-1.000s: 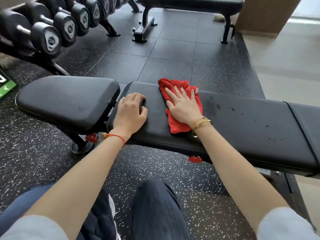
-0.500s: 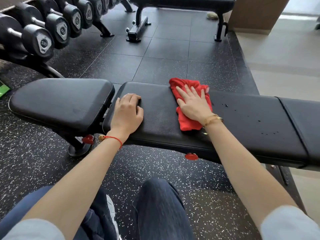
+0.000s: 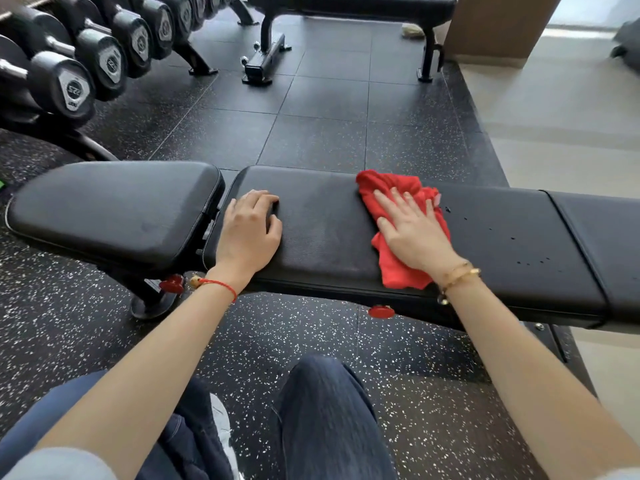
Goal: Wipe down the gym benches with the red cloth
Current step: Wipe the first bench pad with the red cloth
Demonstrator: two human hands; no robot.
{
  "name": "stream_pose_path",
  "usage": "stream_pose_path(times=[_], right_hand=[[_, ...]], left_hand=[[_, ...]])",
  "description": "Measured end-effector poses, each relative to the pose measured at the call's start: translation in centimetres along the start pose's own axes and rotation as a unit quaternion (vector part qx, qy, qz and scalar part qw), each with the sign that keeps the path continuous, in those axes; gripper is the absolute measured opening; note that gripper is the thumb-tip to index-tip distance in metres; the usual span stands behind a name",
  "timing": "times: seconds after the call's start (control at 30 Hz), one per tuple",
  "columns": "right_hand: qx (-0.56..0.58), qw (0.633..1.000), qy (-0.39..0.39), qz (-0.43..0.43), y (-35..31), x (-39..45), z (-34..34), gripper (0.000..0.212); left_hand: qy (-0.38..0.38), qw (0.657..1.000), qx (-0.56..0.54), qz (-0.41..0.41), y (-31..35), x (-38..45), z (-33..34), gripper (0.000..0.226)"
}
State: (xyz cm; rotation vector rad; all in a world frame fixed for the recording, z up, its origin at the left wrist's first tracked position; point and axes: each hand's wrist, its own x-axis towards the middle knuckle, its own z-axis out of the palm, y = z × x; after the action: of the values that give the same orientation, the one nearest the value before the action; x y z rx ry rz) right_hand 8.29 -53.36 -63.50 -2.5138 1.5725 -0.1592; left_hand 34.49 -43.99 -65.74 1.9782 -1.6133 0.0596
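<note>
On my left wrist I see a thin red string bracelet [image 3: 221,285] with a bead; gold bangles [image 3: 457,274] circle my right. Pale grey sleeves [image 3: 59,464], dark blue jeans [image 3: 329,417].

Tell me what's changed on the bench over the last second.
The right hand, pressed flat on the red cloth, has slid it rightward along the long bench pad, toward the dark droplets. Nothing was taken hold of or let go. The left hand stays braced near the pad's left end, beside the seat pad.
</note>
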Motion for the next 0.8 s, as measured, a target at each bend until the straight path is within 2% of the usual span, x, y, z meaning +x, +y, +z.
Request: stream_pose_path(times=[0.07, 0.13, 0.3, 0.47, 0.6, 0.73, 0.8], right_hand=[[-0.004, 0.999, -0.012, 0.034, 0.0, 2.6, -0.5, 0.055], [-0.009, 0.999, -0.016, 0.031, -2.1, 4.7, -0.3, 0.055], [-0.01, 0.998, -0.012, -0.068, -8.5, 3.8, 1.5, 0.055], [-0.001, 0.993, 0.011, -0.114, -6.6, -1.5, 1.6, 0.054], [0.0, 0.998, 0.018, -0.056, -1.8, -3.5, 0.8, 0.054], [0.001, 0.999, -0.006, 0.041, 1.2, 0.2, -0.6, 0.054], [-0.002, 0.998, -0.013, 0.057, 0.5, 2.7, -0.8, 0.055]], left_hand=[[0.005, 1.0, 0.006, -0.007, 0.2, 0.1, 0.1, 0.035], [0.01, 1.0, 0.011, -0.01, 0.3, 0.1, 0.1, 0.034], [0.014, 1.0, 0.006, -0.009, 0.2, 0.2, 0.0, 0.034], [0.008, 1.0, 0.002, -0.001, -0.3, 0.2, 0.0, 0.033], [0.003, 1.0, 0.007, 0.006, -0.4, 0.1, 0.1, 0.034], [-0.001, 1.0, 0.015, 0.001, -0.1, 0.0, 0.2, 0.035], [-0.002, 1.0, 0.025, -0.003, 0.1, -0.1, 0.2, 0.035]])
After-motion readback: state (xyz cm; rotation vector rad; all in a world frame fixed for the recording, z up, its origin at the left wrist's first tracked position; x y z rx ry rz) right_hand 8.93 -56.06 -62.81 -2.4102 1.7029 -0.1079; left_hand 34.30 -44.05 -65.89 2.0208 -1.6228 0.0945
